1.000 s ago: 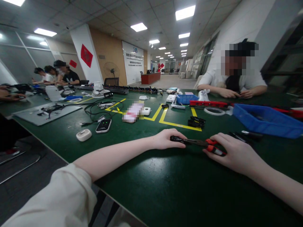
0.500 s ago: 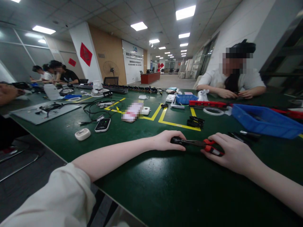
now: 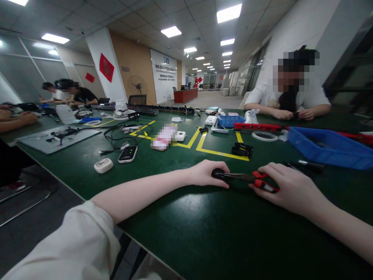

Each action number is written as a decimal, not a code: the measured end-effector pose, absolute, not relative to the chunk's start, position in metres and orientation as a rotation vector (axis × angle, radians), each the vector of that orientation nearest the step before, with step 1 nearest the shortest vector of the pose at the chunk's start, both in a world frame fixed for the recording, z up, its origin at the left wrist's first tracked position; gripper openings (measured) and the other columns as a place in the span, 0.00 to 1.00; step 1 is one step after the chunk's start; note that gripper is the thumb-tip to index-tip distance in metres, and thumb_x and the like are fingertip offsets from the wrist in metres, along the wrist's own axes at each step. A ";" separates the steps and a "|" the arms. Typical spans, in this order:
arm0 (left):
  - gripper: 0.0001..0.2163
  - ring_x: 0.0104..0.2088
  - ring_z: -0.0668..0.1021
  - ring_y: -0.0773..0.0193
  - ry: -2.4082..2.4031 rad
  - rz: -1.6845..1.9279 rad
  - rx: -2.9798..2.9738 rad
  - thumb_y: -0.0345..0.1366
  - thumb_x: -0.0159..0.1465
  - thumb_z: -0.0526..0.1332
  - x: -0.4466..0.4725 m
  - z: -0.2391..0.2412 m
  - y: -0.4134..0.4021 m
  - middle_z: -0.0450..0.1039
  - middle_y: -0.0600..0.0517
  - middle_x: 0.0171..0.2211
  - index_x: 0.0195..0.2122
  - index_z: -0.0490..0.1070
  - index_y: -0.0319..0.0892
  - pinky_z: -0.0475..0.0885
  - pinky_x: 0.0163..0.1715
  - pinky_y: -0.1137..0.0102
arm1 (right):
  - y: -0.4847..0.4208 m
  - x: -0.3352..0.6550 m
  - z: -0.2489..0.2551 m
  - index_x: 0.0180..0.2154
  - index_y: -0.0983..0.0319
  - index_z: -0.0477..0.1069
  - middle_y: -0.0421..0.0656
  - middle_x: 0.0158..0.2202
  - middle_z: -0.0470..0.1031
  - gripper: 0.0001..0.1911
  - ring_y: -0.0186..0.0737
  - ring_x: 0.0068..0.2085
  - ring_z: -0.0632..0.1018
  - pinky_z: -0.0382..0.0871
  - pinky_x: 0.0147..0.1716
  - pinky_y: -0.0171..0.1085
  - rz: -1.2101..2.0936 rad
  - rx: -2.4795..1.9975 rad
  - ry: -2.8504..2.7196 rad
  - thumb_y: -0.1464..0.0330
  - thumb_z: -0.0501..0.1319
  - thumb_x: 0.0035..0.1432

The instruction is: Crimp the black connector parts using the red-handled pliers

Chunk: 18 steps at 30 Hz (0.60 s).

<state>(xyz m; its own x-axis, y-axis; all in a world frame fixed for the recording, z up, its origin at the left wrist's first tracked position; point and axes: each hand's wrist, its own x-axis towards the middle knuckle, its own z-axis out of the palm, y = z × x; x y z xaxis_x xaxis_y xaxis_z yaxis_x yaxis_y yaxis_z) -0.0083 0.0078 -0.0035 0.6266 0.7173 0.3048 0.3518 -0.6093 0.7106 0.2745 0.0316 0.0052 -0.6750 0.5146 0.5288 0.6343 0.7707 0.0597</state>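
Near the middle of the view, my left hand point(image 3: 208, 173) is closed round a small black part point(image 3: 219, 174), gripped between thumb and fingers; its exact kind is hard to make out. My right hand point(image 3: 287, 188) grips the red and black handles of needle-nose pliers point(image 3: 265, 182). The long metal jaws point left and reach the black part; whether they pinch it I cannot tell. Both hands are just above the green table point(image 3: 198, 225). Beyond them a bundle of black parts point(image 3: 242, 150) lies by the yellow tape.
A blue bin point(image 3: 329, 149) stands at right, with black pieces point(image 3: 310, 166) before it. At left lie a white device with a black face point(image 3: 128, 154), a white case point(image 3: 103, 165) and a phone point(image 3: 163, 138). A person point(image 3: 287, 101) sits across the table; others sit at far left.
The whole view has shifted very slightly. Both hands keep their hold, with the pliers still against or beside the black part. At far left another person's hands have come further into view.
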 end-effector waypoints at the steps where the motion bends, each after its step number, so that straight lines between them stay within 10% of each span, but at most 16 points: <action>1: 0.15 0.39 0.76 0.62 0.848 0.779 2.237 0.39 0.58 0.72 -0.008 -0.003 0.008 0.74 0.53 0.38 0.42 0.72 0.39 0.69 0.41 0.71 | 0.031 0.274 0.006 0.36 0.57 0.70 0.52 0.35 0.75 0.12 0.57 0.33 0.78 0.71 0.30 0.51 -0.338 -0.861 -2.468 0.57 0.62 0.55; 18: 0.18 0.34 0.78 0.63 0.837 0.845 2.134 0.42 0.56 0.73 -0.006 0.000 0.000 0.75 0.52 0.36 0.42 0.74 0.39 0.72 0.37 0.69 | 0.037 0.282 -0.001 0.40 0.61 0.69 0.51 0.37 0.76 0.12 0.51 0.36 0.78 0.71 0.34 0.44 -0.424 -0.794 -2.481 0.62 0.60 0.55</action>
